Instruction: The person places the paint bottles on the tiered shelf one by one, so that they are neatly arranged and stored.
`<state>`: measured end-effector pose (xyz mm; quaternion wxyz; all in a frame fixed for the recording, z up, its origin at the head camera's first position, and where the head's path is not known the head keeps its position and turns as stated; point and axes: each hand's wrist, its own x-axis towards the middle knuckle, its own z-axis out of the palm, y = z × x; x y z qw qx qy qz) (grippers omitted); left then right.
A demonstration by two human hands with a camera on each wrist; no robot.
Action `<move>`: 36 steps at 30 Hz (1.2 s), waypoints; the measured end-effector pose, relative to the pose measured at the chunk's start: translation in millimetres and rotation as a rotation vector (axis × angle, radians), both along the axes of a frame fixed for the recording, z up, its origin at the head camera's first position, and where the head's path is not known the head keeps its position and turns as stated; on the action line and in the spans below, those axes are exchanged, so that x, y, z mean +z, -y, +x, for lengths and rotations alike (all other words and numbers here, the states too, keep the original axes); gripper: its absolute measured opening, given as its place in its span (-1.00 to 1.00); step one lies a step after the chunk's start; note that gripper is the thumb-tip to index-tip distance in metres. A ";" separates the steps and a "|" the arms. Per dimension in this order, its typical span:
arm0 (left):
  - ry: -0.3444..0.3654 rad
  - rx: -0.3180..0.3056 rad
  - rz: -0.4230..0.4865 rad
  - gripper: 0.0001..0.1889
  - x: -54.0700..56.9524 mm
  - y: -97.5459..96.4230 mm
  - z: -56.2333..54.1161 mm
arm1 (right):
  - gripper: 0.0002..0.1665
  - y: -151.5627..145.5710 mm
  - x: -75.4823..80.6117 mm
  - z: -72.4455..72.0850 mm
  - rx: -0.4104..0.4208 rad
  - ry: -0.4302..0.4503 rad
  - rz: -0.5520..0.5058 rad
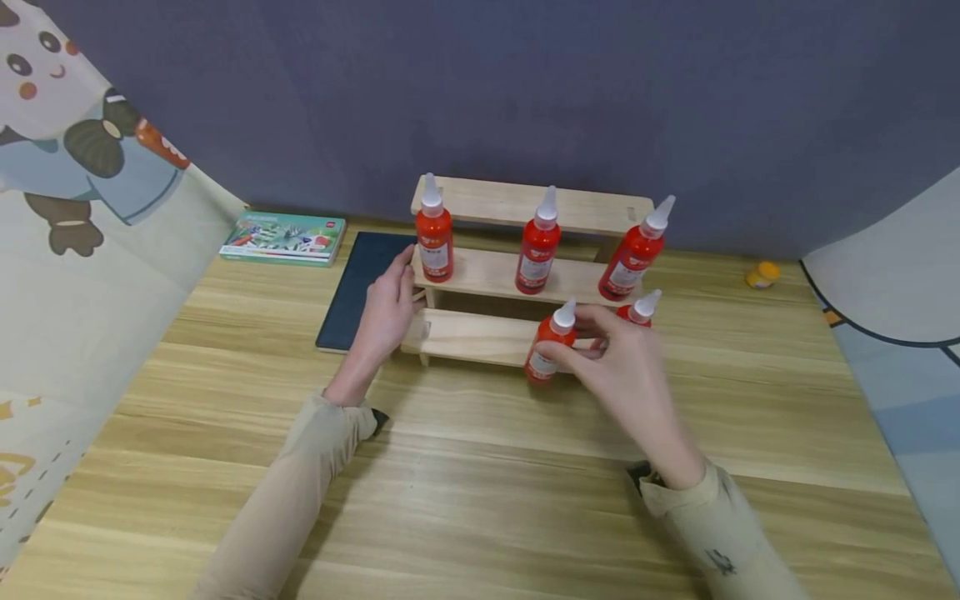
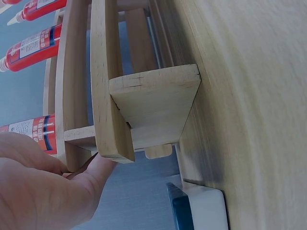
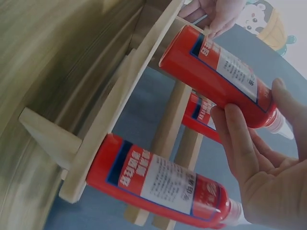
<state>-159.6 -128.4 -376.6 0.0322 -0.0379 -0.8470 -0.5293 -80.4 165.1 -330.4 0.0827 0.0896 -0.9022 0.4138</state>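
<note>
A three-step wooden rack (image 1: 480, 330) stands on the table, its planks rising toward the back. My right hand (image 1: 626, 367) pinches a red squeeze bottle (image 1: 550, 348) with a white nozzle tip, between thumb and fingers. That bottle is at the lowest step's front edge, its base overlapping the plank in the right wrist view. Another red bottle (image 3: 153, 179) stands on the same step, to its right. On the middle step are three more: a left bottle (image 1: 435, 242), a centre bottle (image 1: 537, 256) and a right bottle (image 1: 632, 262). My left hand (image 1: 386, 304) grips the rack's left end.
Left of the rack lies a dark flat board (image 1: 367, 279), with a green illustrated box (image 1: 285, 237) beyond it. A small yellow pot (image 1: 762, 274) is at the far right. A dark blue partition (image 1: 480, 92) rises behind the wooden table (image 1: 480, 492).
</note>
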 end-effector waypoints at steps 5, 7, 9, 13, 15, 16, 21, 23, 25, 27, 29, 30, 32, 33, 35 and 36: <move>-0.006 0.006 -0.011 -0.48 -0.1 0.0 0.4 | -0.47 6.7 -3.0 -8.0 0.031 -0.045 -0.026; -0.009 0.005 -0.011 -0.48 0.2 -0.6 0.7 | -0.46 9.0 -3.8 -11.3 0.038 -0.055 -0.031; -0.013 0.004 -0.013 -0.48 0.9 -1.3 1.2 | -0.45 10.8 -4.5 -14.4 0.037 -0.069 -0.027; -0.022 -0.002 -0.019 -0.48 2.1 -1.9 1.7 | -0.41 13.3 -5.2 -18.6 0.021 -0.090 -0.018; -0.026 -0.004 -0.023 -0.48 2.2 -2.0 1.7 | -0.40 14.4 -5.5 -20.1 0.017 -0.090 -0.022; -0.027 -0.005 -0.024 -0.48 2.1 -2.0 1.7 | -0.40 15.2 -5.6 -20.8 0.016 -0.090 -0.021; -0.025 -0.003 -0.023 -0.49 1.1 -2.4 1.6 | -0.39 18.9 -7.6 -24.0 0.024 -0.079 -0.022; -0.024 -0.005 -0.021 -0.48 1.0 -3.0 1.4 | -0.39 19.5 -8.7 -24.6 0.028 -0.085 -0.024; -0.026 -0.007 -0.019 -0.48 0.7 -3.6 1.2 | -0.39 19.4 -9.8 -24.8 0.032 -0.095 -0.028; -0.028 -0.012 -0.017 -0.48 0.6 -4.4 0.9 | -0.39 18.9 -10.9 -24.3 0.032 -0.111 -0.019; -0.029 -0.015 -0.017 -0.48 1.1 -4.7 0.9 | -0.37 18.4 -11.9 -23.4 0.033 -0.123 -0.007; -0.027 -0.016 -0.017 -0.48 1.2 -4.6 1.0 | -0.36 18.3 -12.5 -22.8 0.035 -0.126 -0.003; -0.016 -0.020 -0.014 -0.48 1.7 -3.7 1.4 | -0.34 18.1 -13.4 -21.5 0.042 -0.127 0.002; -0.006 -0.022 -0.009 -0.48 2.4 -2.9 1.8 | -0.32 18.1 -13.7 -20.9 0.048 -0.126 0.002; 0.014 -0.033 0.007 -0.47 3.9 0.4 2.4 | -0.28 18.4 -14.1 -19.5 0.062 -0.122 0.004; 0.022 -0.039 0.012 -0.47 4.4 2.8 2.4 | -0.26 18.4 -13.7 -18.7 0.071 -0.121 0.005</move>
